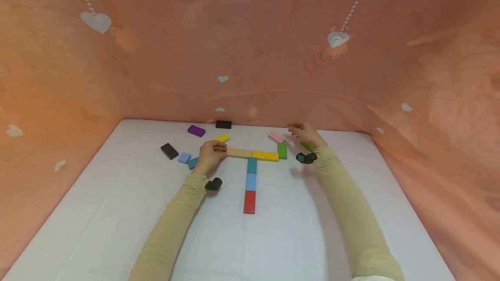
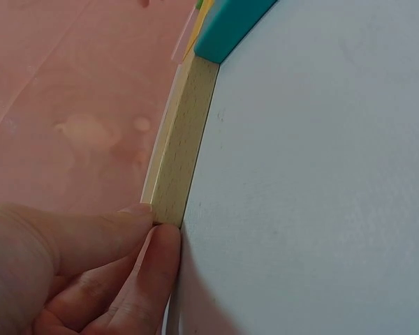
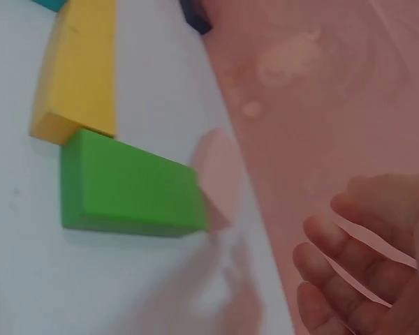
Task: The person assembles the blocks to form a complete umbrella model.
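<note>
While the right hand [image 1: 306,134] hangs spread, left fingertips [image 2: 169,239] pinch the wooden block's [image 2: 182,153] end.

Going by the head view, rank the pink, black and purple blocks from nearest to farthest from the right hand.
From the right hand:
1. Pink block, just to its left.
2. Black block, farther left.
3. Purple block, left of the black one.

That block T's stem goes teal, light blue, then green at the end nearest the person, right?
Not quite: the head view shows a red block at that end, not green. The teal block and light blue block are right.
</note>
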The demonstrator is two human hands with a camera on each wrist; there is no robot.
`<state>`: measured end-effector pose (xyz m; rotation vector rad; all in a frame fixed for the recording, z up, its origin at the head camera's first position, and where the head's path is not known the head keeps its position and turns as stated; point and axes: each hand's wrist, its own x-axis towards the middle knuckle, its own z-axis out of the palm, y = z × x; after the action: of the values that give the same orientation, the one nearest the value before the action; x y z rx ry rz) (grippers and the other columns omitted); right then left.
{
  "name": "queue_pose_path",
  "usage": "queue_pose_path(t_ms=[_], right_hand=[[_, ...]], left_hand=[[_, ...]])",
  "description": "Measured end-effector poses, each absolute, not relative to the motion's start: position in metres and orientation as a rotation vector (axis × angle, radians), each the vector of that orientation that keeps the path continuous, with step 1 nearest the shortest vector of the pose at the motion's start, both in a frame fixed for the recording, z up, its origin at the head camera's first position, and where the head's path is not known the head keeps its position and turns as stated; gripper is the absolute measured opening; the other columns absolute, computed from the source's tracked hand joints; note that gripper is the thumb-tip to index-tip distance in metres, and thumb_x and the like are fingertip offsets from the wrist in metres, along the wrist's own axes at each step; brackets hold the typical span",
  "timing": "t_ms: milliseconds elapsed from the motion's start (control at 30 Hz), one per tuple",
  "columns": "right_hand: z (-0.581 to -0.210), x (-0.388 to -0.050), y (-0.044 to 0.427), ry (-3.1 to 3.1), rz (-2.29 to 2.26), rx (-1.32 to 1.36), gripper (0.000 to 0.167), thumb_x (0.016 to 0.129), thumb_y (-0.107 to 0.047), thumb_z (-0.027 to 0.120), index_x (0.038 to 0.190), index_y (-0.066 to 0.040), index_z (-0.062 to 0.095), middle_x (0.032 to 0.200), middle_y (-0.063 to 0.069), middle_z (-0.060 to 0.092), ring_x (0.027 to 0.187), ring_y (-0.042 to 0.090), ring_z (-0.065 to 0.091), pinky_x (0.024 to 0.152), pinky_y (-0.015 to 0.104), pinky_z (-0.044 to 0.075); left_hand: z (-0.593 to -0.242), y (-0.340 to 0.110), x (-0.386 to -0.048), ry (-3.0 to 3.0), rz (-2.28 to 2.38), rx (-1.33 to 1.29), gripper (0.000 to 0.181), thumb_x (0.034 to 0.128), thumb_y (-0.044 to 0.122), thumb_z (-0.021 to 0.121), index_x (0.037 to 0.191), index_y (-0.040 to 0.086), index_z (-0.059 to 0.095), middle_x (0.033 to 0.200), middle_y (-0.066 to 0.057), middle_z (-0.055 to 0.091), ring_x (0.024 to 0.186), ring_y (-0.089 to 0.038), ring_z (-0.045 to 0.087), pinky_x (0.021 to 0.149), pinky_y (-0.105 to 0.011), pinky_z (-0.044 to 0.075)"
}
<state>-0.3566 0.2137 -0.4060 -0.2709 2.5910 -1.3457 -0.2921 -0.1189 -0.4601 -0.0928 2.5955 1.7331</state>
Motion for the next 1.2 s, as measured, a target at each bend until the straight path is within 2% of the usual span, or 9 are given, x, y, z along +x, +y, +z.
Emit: queue_pose_path(t_ms=[200,667,833,967,1200], right_hand=[[-0.399,-0.355,0.232,2.521,-1.421,-0.262,0.041,0.102,-0.016,0.044,0.138,0.005,0.044,0.134,0.029,0.046,0.122,0.044,0.044,0.103,0.054,0.035],[-0.411,-0.339,0.285,2.538,-1.410,-0.264,0.045,0.103,-0.016,0.042,0.136,0.014,0.037,0.130,0.034,0.045,0.120,0.046,0.045,0.102,0.052,0.037],[-0.419,-0.333,0.296,2.585,-1.372,-0.200,0.043,0.101,-0.015,0.045,0.133,0.013,0.043,0.128,0.031,0.049,0.112,0.036,0.052,0.094,0.037,0.045],[-0.426,-0.332,0.300,2.621,-1.324,-0.143,0.043,0.099,-0.018,0.050,0.133,0.009,0.047,0.126,0.028,0.052,0.107,0.029,0.052,0.086,0.029,0.045],[-0.436,-0.331,0.304,2.659,-1.289,-0.174,0.044,0.096,-0.019,0.058,0.130,0.007,0.050,0.125,0.026,0.054,0.112,0.035,0.049,0.094,0.040,0.040]], left_hand=[[-0.461,-0.121,-0.291,2.614,1.727,-0.070,0.024,0.0847,-0.003,0.068,0.108,-0.004,0.065,0.102,-0.017,0.067,0.093,-0.026,0.064,0.083,-0.034,0.053],[-0.460,-0.120,-0.286,2.644,1.723,-0.016,0.024,0.0838,-0.004,0.068,0.107,-0.006,0.065,0.101,-0.019,0.067,0.092,-0.027,0.065,0.082,-0.034,0.053],[-0.461,-0.120,-0.287,2.654,1.718,0.000,0.023,0.0839,-0.003,0.068,0.107,-0.007,0.065,0.100,-0.019,0.068,0.092,-0.028,0.065,0.082,-0.034,0.053],[-0.459,-0.120,-0.287,2.659,1.724,0.004,0.024,0.0834,-0.004,0.068,0.107,-0.007,0.065,0.100,-0.019,0.068,0.092,-0.028,0.064,0.083,-0.035,0.053],[-0.459,-0.120,-0.286,2.660,1.724,0.003,0.023,0.0839,-0.004,0.068,0.107,-0.007,0.065,0.100,-0.019,0.068,0.092,-0.028,0.064,0.083,-0.035,0.053]])
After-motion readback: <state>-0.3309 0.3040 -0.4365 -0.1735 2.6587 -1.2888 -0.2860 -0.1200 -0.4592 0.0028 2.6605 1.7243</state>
